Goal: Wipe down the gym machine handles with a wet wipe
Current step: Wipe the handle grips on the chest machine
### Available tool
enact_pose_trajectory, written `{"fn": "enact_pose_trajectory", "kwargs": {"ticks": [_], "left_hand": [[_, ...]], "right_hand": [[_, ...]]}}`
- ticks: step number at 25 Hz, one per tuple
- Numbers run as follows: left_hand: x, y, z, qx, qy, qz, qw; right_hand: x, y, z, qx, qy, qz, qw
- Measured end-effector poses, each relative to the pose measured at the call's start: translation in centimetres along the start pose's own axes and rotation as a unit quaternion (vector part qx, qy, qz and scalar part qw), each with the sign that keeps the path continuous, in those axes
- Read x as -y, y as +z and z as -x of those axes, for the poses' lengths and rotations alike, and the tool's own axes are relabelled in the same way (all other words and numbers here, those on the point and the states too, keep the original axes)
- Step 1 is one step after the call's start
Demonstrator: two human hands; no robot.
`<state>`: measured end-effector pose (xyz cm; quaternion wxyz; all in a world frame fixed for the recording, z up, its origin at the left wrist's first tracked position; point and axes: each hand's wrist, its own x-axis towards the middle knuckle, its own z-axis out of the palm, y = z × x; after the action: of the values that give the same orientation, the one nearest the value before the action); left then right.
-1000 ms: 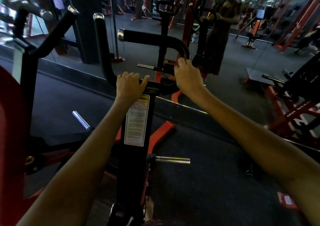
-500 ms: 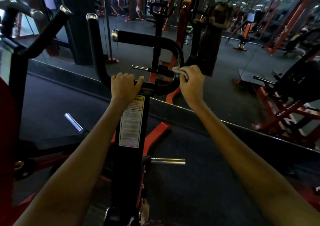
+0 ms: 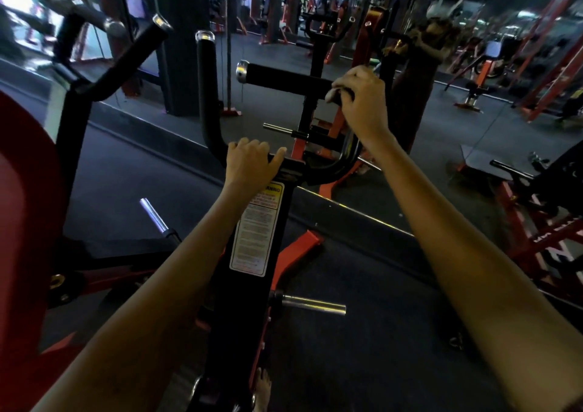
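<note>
Under right grip (image 3: 362, 102), wipe (image 3: 332, 95).

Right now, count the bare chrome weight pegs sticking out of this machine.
3: one peg lower left, one peg lower right of the upright, one peg below the horizontal handle. Others may be hidden.

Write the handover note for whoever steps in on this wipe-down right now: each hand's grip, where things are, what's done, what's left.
Right hand: grip closed around the wet wipe, pressed onto the horizontal handle at its inner end, near the bend.
Left hand: grip on the crossbar at the base of the upright handle, steadying the machine.
Done: cannot tell from this view which lengths are already wiped.
Left: probably run the wipe out along the horizontal handle to its chrome end cap, then do the upright handle and the far-left handles.
</note>
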<state>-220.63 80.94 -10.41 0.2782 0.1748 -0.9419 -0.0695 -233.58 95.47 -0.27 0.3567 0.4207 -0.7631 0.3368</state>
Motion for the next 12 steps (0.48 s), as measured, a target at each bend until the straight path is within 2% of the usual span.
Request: {"fn": "enact_pose_trajectory", "kwargs": {"ticks": [7,12], "left_hand": [[-0.3,0.1,0.0,-0.011,-0.016,-0.009,1.0],[-0.3,0.1,-0.1,0.0,-0.032,-0.025,0.999]], "right_hand": [[2.6,2.7,-4.5,0.137,-0.084,-0.045,0.986],[5.4,5.7,-6.3,0.186,-0.112,-0.064,0.974]]}}
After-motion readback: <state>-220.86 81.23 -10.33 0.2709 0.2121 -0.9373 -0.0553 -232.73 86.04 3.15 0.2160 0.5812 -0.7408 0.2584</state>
